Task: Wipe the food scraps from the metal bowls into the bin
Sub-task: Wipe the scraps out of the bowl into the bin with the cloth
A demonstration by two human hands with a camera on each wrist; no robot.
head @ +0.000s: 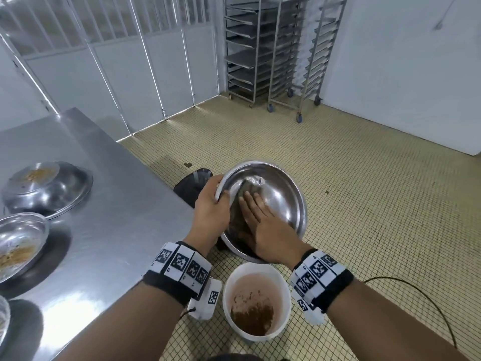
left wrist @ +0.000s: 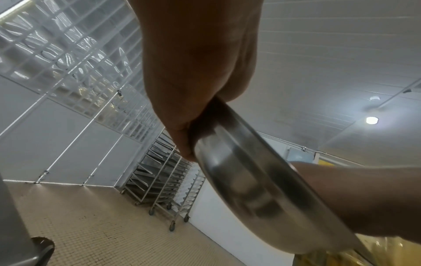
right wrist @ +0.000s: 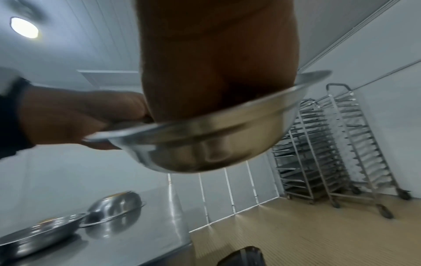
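I hold a metal bowl (head: pixel 281 194) tilted toward me above a white bin (head: pixel 229 287) that stands on the floor with brown scraps at its bottom. My left hand (head: pixel 212 207) grips the bowl's left rim, thumb inside. My right hand (head: pixel 263 225) lies flat inside the bowl with straight fingers, pressing on dark brown scraps (head: pixel 238 222) near the lower wall. The left wrist view shows the bowl's (left wrist: pixel 250 180) underside and my left hand (left wrist: pixel 193 115) curled on the rim. From the right wrist the bowl (right wrist: pixel 205 144) is seen from below, the right hand (right wrist: pixel 216 72) reaching into it.
A steel table (head: pixel 109 204) stands at left with an upturned bowl (head: pixel 49 188) and a bowl holding orange scraps (head: pixel 18 246). A dark object (head: pixel 192 183) sits on the floor behind the held bowl. Wheeled tray racks (head: pixel 273 53) stand at the far wall. The floor is tiled.
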